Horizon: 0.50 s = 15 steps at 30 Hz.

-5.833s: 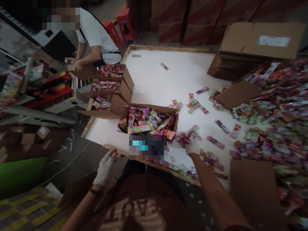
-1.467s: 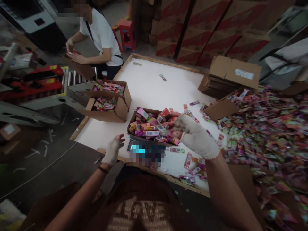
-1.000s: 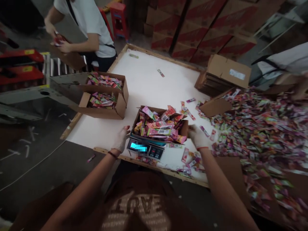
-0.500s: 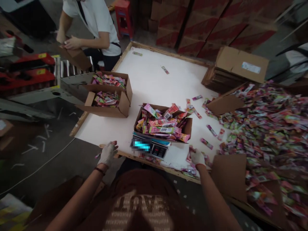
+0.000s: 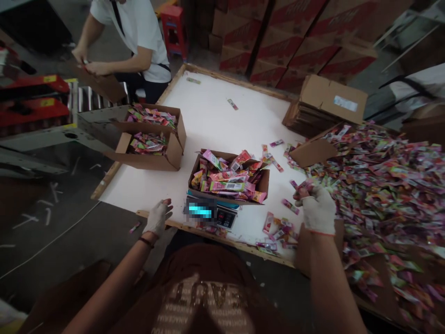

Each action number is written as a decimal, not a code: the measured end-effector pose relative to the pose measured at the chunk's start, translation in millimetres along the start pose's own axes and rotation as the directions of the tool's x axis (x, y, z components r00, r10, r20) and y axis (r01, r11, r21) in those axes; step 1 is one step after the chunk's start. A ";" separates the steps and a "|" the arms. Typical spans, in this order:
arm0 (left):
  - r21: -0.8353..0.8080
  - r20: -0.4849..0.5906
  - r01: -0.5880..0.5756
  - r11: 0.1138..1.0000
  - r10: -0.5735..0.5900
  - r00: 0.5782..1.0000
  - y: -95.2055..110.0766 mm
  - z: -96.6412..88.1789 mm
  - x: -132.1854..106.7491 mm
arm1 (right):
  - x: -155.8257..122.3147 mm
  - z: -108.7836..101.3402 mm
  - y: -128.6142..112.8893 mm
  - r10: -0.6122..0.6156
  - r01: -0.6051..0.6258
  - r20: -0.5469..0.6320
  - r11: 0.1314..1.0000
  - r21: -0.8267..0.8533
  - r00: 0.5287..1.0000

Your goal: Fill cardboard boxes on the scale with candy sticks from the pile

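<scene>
My left hand [image 5: 158, 218], in a pale glove with bare fingertips, hovers by the table's front edge, left of the scale. Its fingers are apart and hold nothing. On the digital scale [image 5: 225, 218] stands an open carton [image 5: 230, 197] heaped with slim, colourful snack packets [image 5: 227, 186]. My right hand [image 5: 319, 208], gloved too, is over the table's right side beside the big packet pile. Its fingers are curled together, with pink at the tips; what they grip is hidden. A purple packet [image 5: 289, 206] lies just left of it.
Two filled cartons [image 5: 162, 161] stand on the table's left side, near a roller conveyor [image 5: 88, 98]. A co-worker [image 5: 139, 51] handles a box there. Flattened cartons [image 5: 328, 95] are stacked at the back right. The large packet pile [image 5: 389, 185] spreads along the right.
My right hand has moved from the loose packets near the front edge up and right, beside the pile. My left hand stays about where it was. The view has shifted slightly.
</scene>
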<state>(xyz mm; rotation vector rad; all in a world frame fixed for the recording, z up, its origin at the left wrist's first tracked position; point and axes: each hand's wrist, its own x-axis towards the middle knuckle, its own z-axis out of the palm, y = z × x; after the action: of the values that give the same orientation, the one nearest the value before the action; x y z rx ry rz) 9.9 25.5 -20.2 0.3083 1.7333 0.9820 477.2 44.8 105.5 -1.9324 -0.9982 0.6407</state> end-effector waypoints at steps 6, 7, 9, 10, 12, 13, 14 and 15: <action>0.003 -0.028 0.003 1.000 -0.003 1.000 -8.0 -8.7 -3.4 | -33.2 8.4 -75.6 -0.197 0.201 -0.041 0.960 0.196 0.980; -0.001 -0.035 0.003 1.000 -0.003 0.999 -8.2 -9.0 -3.8 | -39.0 11.0 -86.4 -0.249 0.254 -0.048 0.941 0.226 0.967; -0.007 -0.042 0.005 1.000 -0.006 0.999 -7.8 -8.7 -4.5 | -48.8 15.6 -104.4 -0.333 0.333 -0.046 0.904 0.269 0.942; -0.007 -0.044 0.008 1.000 -0.008 0.999 -7.5 -8.4 -4.9 | -52.3 16.9 -111.2 -0.358 0.356 -0.044 0.891 0.281 0.933; 0.000 -0.050 0.012 1.000 -0.012 0.999 -7.2 -7.7 -5.7 | -55.2 15.8 -119.1 -0.392 0.390 -0.053 0.877 0.281 0.919; 0.007 -0.053 0.013 1.000 -0.013 0.999 -6.9 -7.6 -6.2 | -54.2 13.0 -119.8 -0.401 0.405 -0.069 0.878 0.256 0.913; 0.016 -0.055 0.015 1.000 -0.014 0.998 -6.4 -7.6 -6.6 | -51.3 9.1 -118.0 -0.405 0.414 -0.089 0.888 0.198 0.910; 0.028 -0.052 0.014 1.000 -0.013 0.999 -5.4 -7.6 -7.1 | -46.6 4.6 -114.0 -0.400 0.410 -0.108 0.907 0.096 0.910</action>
<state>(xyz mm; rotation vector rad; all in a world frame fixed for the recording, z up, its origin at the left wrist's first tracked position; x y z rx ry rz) 7.3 14.2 -18.7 0.2910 1.7952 0.9640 402.6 44.9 203.7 -1.5694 -1.2332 0.3632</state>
